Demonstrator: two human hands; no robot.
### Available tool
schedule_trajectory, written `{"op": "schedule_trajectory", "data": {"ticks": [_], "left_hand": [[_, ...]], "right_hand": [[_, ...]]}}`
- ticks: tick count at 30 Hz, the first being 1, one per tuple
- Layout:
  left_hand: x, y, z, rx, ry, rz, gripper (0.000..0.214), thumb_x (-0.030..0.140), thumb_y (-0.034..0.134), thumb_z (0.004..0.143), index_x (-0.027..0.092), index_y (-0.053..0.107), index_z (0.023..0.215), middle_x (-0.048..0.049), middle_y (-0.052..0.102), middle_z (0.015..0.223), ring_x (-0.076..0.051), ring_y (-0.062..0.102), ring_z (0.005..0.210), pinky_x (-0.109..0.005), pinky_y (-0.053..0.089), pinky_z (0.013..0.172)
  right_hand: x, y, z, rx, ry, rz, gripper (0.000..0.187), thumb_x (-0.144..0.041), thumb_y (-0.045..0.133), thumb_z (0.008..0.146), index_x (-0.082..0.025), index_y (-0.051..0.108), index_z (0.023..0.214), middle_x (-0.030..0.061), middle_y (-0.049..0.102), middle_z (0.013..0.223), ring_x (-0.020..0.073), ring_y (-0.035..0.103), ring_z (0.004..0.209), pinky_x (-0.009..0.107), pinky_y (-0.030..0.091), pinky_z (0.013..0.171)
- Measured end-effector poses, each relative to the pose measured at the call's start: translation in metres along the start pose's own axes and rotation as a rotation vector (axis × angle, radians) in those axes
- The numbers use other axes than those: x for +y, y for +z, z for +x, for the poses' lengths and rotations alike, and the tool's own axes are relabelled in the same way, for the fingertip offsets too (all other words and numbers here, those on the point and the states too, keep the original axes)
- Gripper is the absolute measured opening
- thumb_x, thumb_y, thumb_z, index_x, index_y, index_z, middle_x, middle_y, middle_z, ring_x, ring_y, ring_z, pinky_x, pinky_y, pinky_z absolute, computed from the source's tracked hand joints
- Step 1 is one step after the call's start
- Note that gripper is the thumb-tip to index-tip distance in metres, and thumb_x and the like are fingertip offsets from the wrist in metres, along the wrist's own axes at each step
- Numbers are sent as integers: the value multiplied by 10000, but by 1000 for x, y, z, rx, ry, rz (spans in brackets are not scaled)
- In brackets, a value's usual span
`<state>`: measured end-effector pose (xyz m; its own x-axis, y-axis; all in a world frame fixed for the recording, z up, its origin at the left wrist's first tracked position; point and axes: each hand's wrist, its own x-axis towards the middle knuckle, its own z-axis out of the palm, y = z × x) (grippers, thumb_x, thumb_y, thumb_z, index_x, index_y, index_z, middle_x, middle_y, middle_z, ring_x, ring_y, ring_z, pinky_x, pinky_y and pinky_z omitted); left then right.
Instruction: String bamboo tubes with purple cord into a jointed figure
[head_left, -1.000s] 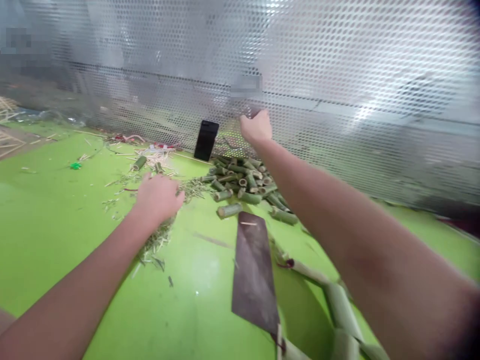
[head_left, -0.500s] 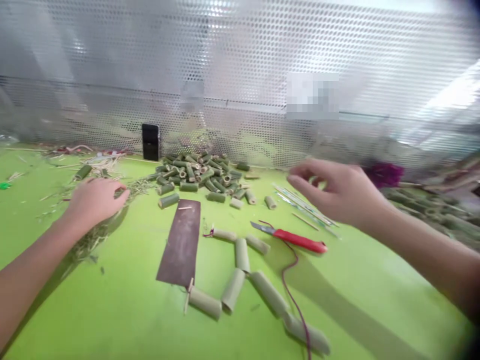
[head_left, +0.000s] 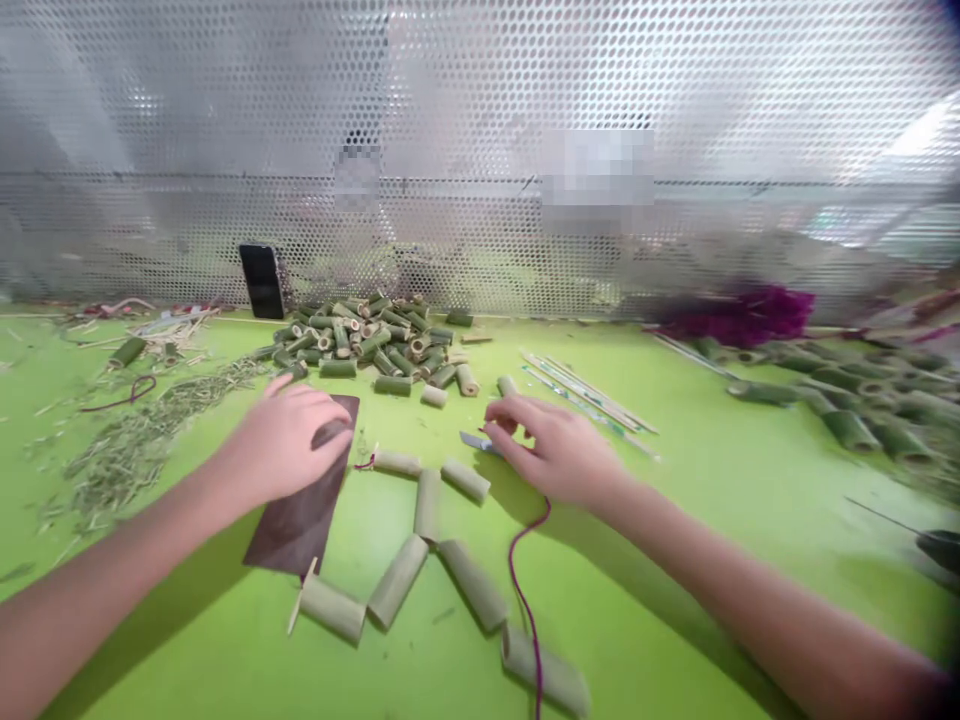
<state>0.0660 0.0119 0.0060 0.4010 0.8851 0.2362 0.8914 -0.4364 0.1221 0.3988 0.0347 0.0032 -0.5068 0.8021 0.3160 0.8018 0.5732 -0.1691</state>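
Dark strip (head_left: pixel 295 512) under left hand (head_left: pixel 289 445), spread flat; right hand (head_left: pixel 551 450), curled at knife blade (head_left: pixel 472 441), grip unclear; bamboo tubes (head_left: pixel 427 505) beside strip

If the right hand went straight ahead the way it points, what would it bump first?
Probably the small metal knife blade poking out by the fingertips of the right hand; they may already touch, it's hard to tell. Past it, likely a short green bamboo piece.

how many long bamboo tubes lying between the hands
7 bamboo tubes: three level with the left hand and right hand, four lower down, nearer the person; none looks hidden.
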Motion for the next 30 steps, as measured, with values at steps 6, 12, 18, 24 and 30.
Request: {"op": "schedule_trajectory", "data": {"ticks": [6,12,18,24,30], "left_hand": [[10,27,-6,134,52,-81,332,431,504,1005,238,764,1075,-71,796,1135,-301,697,1087,-533,386,1033],[-9,37,-1,136,38,-53,354,410,454,999,237,757,1062,-76,788,1158,-312,694,1093,-499,388,990],[-6,43,4,116,60,-64,355,395,440,993,235,752,1046,-79,785,1165,-313,695,1103,-496,398,954],[-6,47,4,104,74,-66,357,411,441,992,242,752,1041,-81,785,1164,-328,689,1128,-512,407,946],[-5,42,6,116,-51,-222,389,476,437,994,249,740,1089,-83,781,1149,-333,686,1113,-527,449,981]], "right_hand": [[24,-3,-17,38,83,16,260,-386,441,983,-237,654,969,73,760,923,235,698,810,363,511,716],[39,-12,-23,65,174,-65,256,-370,448,957,-226,656,994,74,750,931,230,675,762,348,475,677],[40,-17,-27,63,164,-164,278,-352,413,988,-218,657,1001,80,746,971,233,671,835,338,468,702],[45,-16,-27,-13,141,-184,261,-325,428,986,-220,665,958,78,748,979,245,678,886,345,467,707],[34,-10,-26,-156,23,-116,352,-451,436,1022,-205,685,1058,100,740,1073,267,683,962,392,496,810]]}}
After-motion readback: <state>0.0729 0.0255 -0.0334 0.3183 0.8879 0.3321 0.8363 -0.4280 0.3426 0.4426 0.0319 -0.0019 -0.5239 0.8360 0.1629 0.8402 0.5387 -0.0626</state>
